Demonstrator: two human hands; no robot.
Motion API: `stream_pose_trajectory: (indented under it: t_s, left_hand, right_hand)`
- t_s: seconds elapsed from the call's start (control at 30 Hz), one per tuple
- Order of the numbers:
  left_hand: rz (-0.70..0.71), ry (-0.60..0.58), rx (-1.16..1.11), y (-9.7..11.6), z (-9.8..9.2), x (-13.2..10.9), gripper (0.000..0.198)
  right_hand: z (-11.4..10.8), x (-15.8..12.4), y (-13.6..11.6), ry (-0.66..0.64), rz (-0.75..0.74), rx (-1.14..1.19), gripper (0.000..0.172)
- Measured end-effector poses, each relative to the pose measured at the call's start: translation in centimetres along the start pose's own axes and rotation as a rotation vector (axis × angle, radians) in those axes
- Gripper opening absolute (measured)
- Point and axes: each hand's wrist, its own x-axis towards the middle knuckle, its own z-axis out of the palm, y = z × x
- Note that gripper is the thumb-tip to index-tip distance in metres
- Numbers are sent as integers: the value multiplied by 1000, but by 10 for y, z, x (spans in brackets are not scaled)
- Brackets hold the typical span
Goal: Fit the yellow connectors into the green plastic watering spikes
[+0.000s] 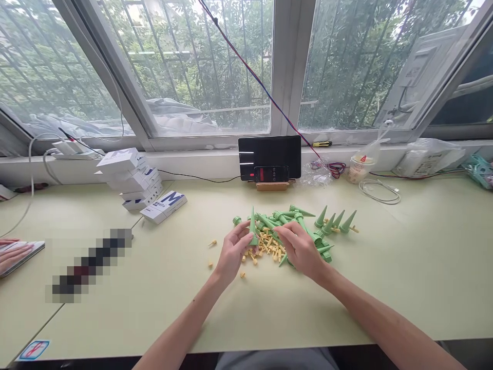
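My left hand (231,252) is closed round a green plastic cone spike (253,227), held upright with its tip pointing up. My right hand (300,249) rests closed over the heap of green cone spikes (287,218), its fingertips pinched at a small piece I cannot make out. Between the two hands lies a scatter of small yellow plugs (267,244). Several finished green cones (335,221) stand upright in a row to the right of the heap. A few loose yellow plugs (211,263) lie to the left.
A dark tablet with a phone (269,164) stands on a wooden holder at the back. White boxes (134,180) are stacked at the back left. A cup in a bag (360,167) and a white cable (379,191) lie right. Another person's hand (13,254) shows at the far left.
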Motion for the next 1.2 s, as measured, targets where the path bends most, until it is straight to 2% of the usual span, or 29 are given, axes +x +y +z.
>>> stream_pose_trajectory:
  t_s: [0.37,0.6,0.87,1.03,1.2]
  left_hand:
    - [9,25,-14,1,0,1,43]
    - [19,17,-29,0,-1,1,37]
    - [11,31,-27,2,2,0,38]
    - [10,25,-21,2,1,0,38]
    - [17,20,-2,0,0,-1,37]
  right_hand:
    - [0,0,-2,-80,37,-61,21]
    - [5,-4,-3,-356,42,-176,23]
    - [9,-7,-2,-525,47,-252,16]
    - [8,-7,-3,-524,77,-284,10]
    - [10,-2,-5,-376,63,-250,10]
